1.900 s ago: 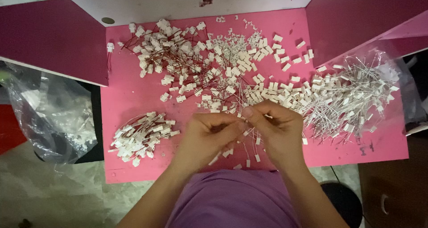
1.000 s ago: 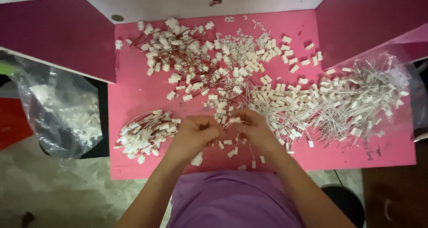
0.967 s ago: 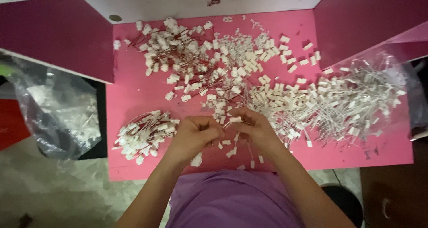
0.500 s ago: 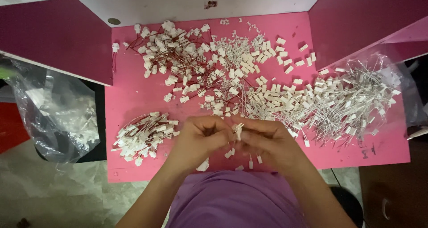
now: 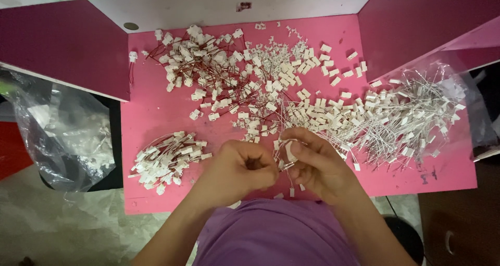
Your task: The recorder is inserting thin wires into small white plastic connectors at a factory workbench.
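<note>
— What are the hands doing?

— Both meet over the near edge of the pink counter [image 5: 156,115]. The left hand [image 5: 237,169] is curled shut, fingertips pinching thin wire. The right hand [image 5: 317,164] grips a small white connector [image 5: 289,152] between thumb and fingers.

— And around them?

— A bundle of finished wired connectors [image 5: 164,159] lies near the left edge, red-wired ones [image 5: 200,71] toward the far left corner, and white-wired ones [image 5: 401,120] by the right edge.
</note>
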